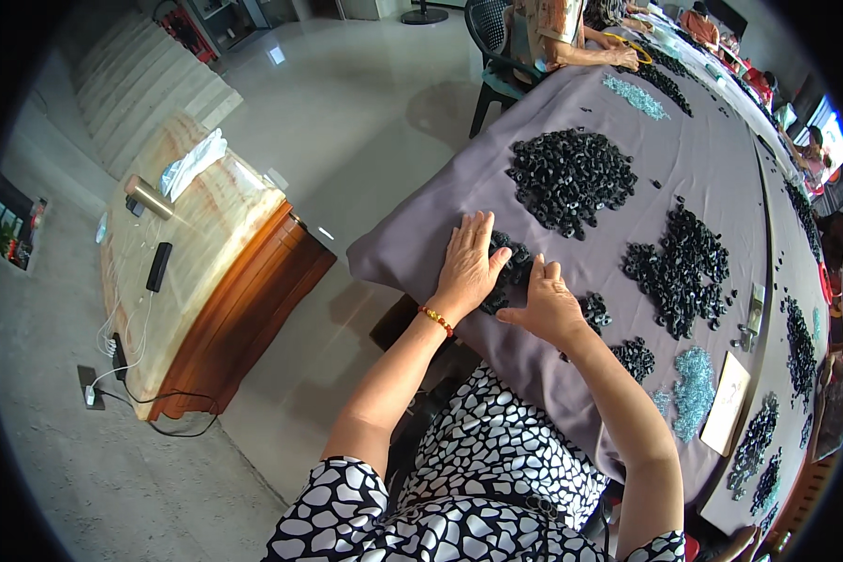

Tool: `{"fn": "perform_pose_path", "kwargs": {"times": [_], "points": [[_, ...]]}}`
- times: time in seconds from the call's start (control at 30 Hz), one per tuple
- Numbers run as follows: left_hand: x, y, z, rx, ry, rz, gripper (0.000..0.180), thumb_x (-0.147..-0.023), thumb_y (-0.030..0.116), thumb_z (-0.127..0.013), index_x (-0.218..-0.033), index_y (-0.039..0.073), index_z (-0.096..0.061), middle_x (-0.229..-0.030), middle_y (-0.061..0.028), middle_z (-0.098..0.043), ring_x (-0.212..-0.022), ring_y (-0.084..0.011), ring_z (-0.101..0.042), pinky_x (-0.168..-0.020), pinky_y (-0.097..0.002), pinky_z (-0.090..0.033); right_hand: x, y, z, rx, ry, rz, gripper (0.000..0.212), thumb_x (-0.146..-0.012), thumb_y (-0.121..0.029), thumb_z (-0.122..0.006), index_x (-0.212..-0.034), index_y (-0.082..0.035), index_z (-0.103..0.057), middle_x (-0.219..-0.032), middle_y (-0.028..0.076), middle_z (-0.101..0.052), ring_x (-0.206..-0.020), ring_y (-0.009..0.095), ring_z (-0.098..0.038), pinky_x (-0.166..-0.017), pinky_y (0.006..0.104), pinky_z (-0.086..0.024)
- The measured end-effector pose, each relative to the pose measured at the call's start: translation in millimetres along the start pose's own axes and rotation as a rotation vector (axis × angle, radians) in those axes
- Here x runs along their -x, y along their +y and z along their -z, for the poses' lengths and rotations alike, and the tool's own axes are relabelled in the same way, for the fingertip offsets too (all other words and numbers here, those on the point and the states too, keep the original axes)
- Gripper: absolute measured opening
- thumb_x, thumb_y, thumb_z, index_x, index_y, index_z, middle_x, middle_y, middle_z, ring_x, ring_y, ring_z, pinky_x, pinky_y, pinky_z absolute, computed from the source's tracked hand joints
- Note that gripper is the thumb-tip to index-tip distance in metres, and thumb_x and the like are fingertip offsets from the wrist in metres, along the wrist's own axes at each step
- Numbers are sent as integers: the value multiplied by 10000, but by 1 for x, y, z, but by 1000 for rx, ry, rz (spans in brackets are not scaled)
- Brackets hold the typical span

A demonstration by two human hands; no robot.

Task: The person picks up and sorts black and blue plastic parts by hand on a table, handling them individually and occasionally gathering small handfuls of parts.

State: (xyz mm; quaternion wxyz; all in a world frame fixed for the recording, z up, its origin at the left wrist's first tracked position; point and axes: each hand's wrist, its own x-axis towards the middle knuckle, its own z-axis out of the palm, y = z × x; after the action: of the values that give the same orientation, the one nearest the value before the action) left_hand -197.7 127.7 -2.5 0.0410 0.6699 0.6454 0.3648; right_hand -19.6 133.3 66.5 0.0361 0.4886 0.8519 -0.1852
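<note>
My left hand (466,266) lies open along the left side of a small heap of black ring-like parts (513,266), its fingers stretched out and pressed flat. On the heap's right is my right hand (553,309), thumb out to the left, fingers partly bent and nothing visible in its grasp. Both hands rest at the near edge of a grey-purple cloth (421,215) on the table. Two smaller black clusters, one just right of my right hand (593,311) and one beyond my forearm (634,357), sit close by. Part of the heap is hidden by my hands.
Large black piles spread farther away (573,178) and to the right (683,267). Pale blue clear pieces (694,391) lie beside a cream card (725,405). Another person (557,33) works at the far edge near a chair (492,56). A marble-topped wooden counter (225,206) stands left.
</note>
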Motion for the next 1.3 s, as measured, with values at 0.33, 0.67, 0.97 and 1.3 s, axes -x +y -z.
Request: {"fn": "perform_pose_path", "kwargs": {"times": [0.33,0.67,0.97,1.3], "points": [[-8,16,5,244,42,36,321,-994,245,-591,-1202,17,-677,-1210,-156,-672,-1193,-370,-580,-1082,-487,-415,-30,-6,8,-183,-64,-15,1286,-669,-413,-892,-1506,207,-139,-1373,412,-416,-1243,461,-569,-1052,374,-499],[-11,25,1,182,158,116,162,-891,178,-678,-1007,88,-745,-1055,-93,-712,-1011,-320,-621,-920,-446,-472,-41,-12,-2,-447,-29,-57,1147,-696,-210,-886,-1530,143,-183,-1341,325,-433,-995,336,-672,-647,292,-640],[-11,23,-4,248,216,129,139,-892,152,-683,-994,69,-730,-1016,-99,-709,-960,-326,-617,-904,-437,-480,-45,-5,-24,-510,127,12,930,-749,-136,-822,-1498,88,-318,-1286,289,-491,-1105,409,-611,-833,384,-623],[-15,24,2,537,242,366,167,-939,161,-650,-1015,32,-724,-1003,-139,-704,-939,-289,-651,-866,-409,-508,-55,-8,-25,-570,225,141,726,-813,-57,-769,-1451,39,-436,-1179,217,-523,-855,277,-666,-608,324,-615]]}}
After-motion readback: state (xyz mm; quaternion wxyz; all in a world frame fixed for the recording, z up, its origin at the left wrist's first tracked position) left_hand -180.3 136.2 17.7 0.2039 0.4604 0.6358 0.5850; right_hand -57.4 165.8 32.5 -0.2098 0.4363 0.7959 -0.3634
